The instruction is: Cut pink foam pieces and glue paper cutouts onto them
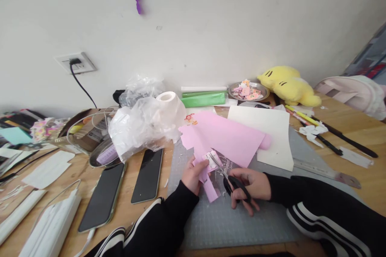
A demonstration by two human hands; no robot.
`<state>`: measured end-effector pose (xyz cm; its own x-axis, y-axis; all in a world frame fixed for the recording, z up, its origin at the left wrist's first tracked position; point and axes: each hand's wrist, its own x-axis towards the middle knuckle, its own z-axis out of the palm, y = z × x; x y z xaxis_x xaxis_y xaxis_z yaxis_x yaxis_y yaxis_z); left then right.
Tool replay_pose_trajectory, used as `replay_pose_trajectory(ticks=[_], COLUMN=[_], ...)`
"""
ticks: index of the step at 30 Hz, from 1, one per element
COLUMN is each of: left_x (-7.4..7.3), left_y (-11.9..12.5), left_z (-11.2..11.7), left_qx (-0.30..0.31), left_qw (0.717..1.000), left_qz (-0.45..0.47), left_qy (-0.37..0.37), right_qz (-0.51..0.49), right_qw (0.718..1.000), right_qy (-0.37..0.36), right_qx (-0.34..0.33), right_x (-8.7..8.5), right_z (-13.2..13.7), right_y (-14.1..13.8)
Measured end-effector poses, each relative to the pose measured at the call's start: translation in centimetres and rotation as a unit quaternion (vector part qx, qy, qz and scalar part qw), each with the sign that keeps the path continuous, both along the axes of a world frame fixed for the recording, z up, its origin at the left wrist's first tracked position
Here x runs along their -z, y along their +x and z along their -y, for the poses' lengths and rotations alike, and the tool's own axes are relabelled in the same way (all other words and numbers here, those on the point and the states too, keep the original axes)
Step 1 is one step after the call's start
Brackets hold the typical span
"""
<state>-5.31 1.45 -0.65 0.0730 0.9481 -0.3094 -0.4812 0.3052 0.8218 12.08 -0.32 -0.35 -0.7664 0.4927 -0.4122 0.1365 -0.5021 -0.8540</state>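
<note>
Left hand (191, 176): fingers clamped on the pink paper (223, 134), by a small printed patch (212, 160). Right hand (253, 184): fingers in and around the black handles of the scissors (237, 188), blades angled up-left onto that patch; can't tell how far the blades are spread. Paper is over the grey mat (247, 225), partly overlapping the white sheet (274, 138). Ruler (316, 169) right of the sheet. Metal plate (266, 96) of cutouts (247, 90) behind, beside yellow plush (289, 84). Two phones (147, 174) on the table (126, 213), left of the mat.
</note>
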Motion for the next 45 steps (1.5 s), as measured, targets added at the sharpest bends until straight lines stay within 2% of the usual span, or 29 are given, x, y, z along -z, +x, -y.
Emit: replay_pose_trajectory(ticks=[6,14,21,35,39,45], left_x=[-0.1,0.0,0.1,0.0,0.0,0.1], left_y=[0.1,0.1,0.0,0.0,0.0,0.0], left_z=[0.0,0.0,0.1,0.1,0.1,0.1], left_qx=[-0.007,-0.017,-0.014,-0.017,-0.011,-0.023], left_qw=[1.0,1.0,1.0,1.0,1.0,1.0], left_qz=[-0.007,0.002,0.01,0.014,0.0,0.003], left_qy=[-0.004,-0.001,-0.001,-0.006,-0.009,-0.013], right_qz=[0.016,0.026,0.035,0.066,0.033,-0.055], right_qw=[1.0,0.998,0.994,0.994,0.996,0.988], right_qy=[0.014,-0.012,-0.057,-0.03,-0.021,-0.055], right_qx=[-0.003,0.048,-0.087,-0.082,-0.074,-0.132], right_x=[-0.5,0.7,-0.4,-0.9,-0.7,-1.8], right_z=[0.1,-0.2,-0.9,-0.7,-0.8,-0.6], right_y=[-0.1,-0.2,0.7,0.9,1.0,2.0])
